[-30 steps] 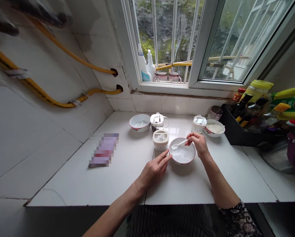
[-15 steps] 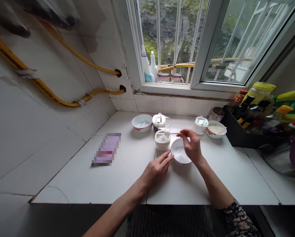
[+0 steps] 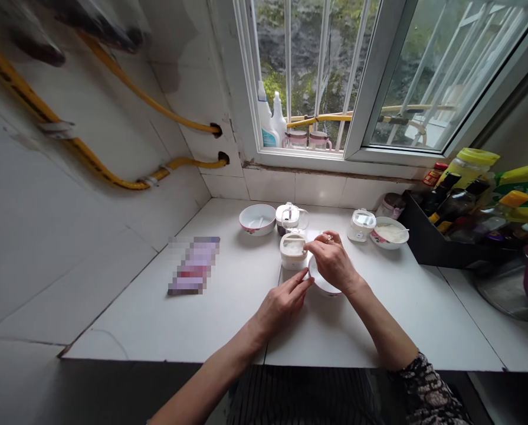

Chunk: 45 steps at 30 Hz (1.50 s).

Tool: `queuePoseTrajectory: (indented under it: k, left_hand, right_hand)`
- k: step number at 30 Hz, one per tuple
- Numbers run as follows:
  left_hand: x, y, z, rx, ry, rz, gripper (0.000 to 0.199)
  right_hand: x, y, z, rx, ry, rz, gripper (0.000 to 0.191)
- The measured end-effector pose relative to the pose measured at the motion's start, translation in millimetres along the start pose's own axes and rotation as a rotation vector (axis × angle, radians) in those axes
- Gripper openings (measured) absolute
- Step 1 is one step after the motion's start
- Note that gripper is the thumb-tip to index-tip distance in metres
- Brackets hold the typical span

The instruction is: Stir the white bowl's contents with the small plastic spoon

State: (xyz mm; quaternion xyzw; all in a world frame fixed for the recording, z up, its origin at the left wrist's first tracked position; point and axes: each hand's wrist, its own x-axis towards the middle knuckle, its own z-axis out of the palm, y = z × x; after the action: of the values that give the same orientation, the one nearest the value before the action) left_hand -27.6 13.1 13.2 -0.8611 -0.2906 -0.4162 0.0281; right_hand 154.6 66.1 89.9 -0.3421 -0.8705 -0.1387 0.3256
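Note:
A white bowl (image 3: 319, 280) stands near the middle of the white counter, partly hidden by my right hand. My left hand (image 3: 285, 299) touches the bowl's left rim with its fingertips, the fingers close together. Over the bowl, my right hand (image 3: 333, 260) is closed in a pinch beside a square white jar (image 3: 294, 260). A small white spoon was in these fingers earlier; now the fingers largely hide it at the jar's right edge. White contents show in the jar. Behind it sits another lidded jar (image 3: 287, 215) with dark contents.
A floral-rimmed bowl (image 3: 257, 227) with a spoon stands at the back left. On the right are a clear-lidded jar (image 3: 361, 227), a bowl of white food (image 3: 390, 235) and a black bottle box (image 3: 440, 248). A pixelated purple packet (image 3: 195, 265) lies left.
My right hand has moved left and turned over toward the square jar, covering more of the bowl. My left hand stays at the bowl's rim. The whole view has shifted slightly.

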Motion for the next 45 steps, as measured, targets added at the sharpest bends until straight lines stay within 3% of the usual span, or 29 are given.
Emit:
queuePoseTrajectory:
  k: [10,18,25,32,38,45]
  left_hand:
    - [1,1,0.4,0.017,0.002,0.011,0.037]
    - [5,3,-2.1,0.043,0.039,0.026,0.033]
    - [3,2,-0.6,0.019,0.011,0.006,0.037]
    - [3,1,-0.7,0.024,0.025,0.02,0.038]
    - [3,2,-1.1,0.02,0.03,0.018,0.036]
    - [3,2,-2.3,0.028,0.01,0.012,0.035]
  right_hand:
    - [21,6,-23,0.001,-0.014,-0.049,0.033]
    - [22,-2,-3,0.04,-0.059,-0.101,0.033]
    - [24,1,-19,0.016,0.01,-0.111,0.032]
    - [20,2,-1,-0.067,-0.081,-0.132,0.034]
    - [22,1,-17,-0.018,-0.004,-0.102,0.035]
    - [20,0,-13,0.023,-0.051,-0.108,0.036]
